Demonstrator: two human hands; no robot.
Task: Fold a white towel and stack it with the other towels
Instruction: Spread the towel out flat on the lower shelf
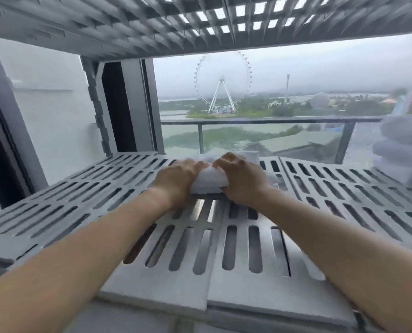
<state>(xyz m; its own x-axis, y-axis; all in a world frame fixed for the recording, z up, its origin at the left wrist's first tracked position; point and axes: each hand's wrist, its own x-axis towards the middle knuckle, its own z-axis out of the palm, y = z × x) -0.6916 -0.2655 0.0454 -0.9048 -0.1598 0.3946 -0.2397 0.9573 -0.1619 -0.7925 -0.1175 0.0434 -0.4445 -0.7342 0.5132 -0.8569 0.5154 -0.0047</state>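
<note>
White and soft, the towel lies as a small thick bundle on the grey slotted shelf, near the middle and toward the far edge. The left hand is at its left side and the right hand at its right side. The grip of each hand is closed on the cloth: the fingers bend over the top of the bundle and the palms press its sides. The picture is a little blurred there, so I cannot tell where the thumbs are.

I judge the towel to be light and limp. It has no stiffness of its own, so it would sag and open if lifted by one corner or one layer only. It is not fragile, and such cloth is usually not slippery against skin. The slots of the shelf could perhaps catch a loose edge, so lifting seems better than dragging.

The best place to take hold is, I think, at the two sides, with fingers above and thumbs under, so that all layers are caught together. The stack of towels stands at the right end of the same shelf, well apart from the hands, and the bundle is not yet on it. A second slotted shelf hangs above, so the room for lifting looks limited.
</note>
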